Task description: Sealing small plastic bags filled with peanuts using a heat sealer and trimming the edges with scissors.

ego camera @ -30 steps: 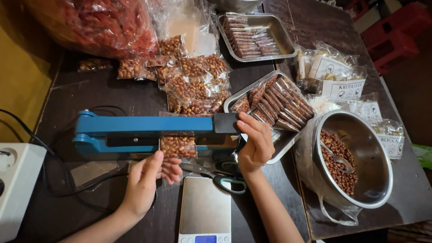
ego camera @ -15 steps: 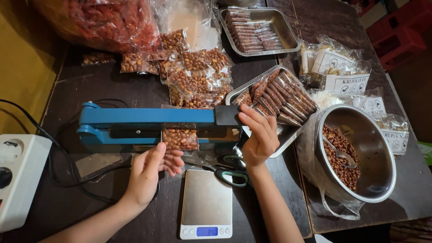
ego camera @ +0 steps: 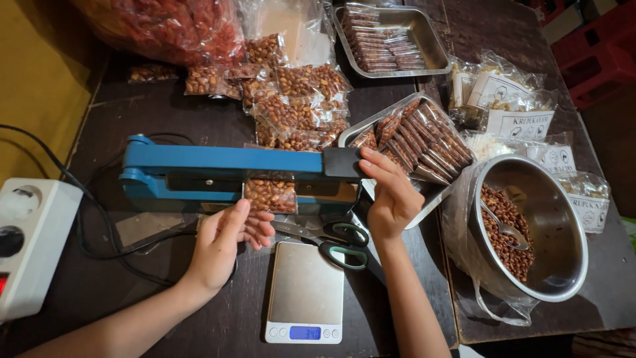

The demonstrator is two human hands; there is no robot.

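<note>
A blue heat sealer [ego camera: 218,171] lies across the dark table, its arm down. A small clear bag of peanuts [ego camera: 270,193] sits in its jaw. My right hand [ego camera: 391,195] presses on the black handle [ego camera: 343,163] at the arm's end. My left hand [ego camera: 225,244] holds the near edge of the peanut bag with its fingertips, just in front of the sealer.
Scissors [ego camera: 331,242] and a small digital scale [ego camera: 306,292] lie near me. A steel bowl of peanuts with a spoon [ego camera: 523,229] stands right. Two metal trays of sealed packs [ego camera: 417,136] [ego camera: 387,41], loose peanut bags [ego camera: 291,99], labelled snack bags [ego camera: 513,109], a power strip [ego camera: 30,242] at left.
The view has shifted slightly. My right hand stays pressed on the sealer handle and my left hand stays at the bag; nothing else has moved.
</note>
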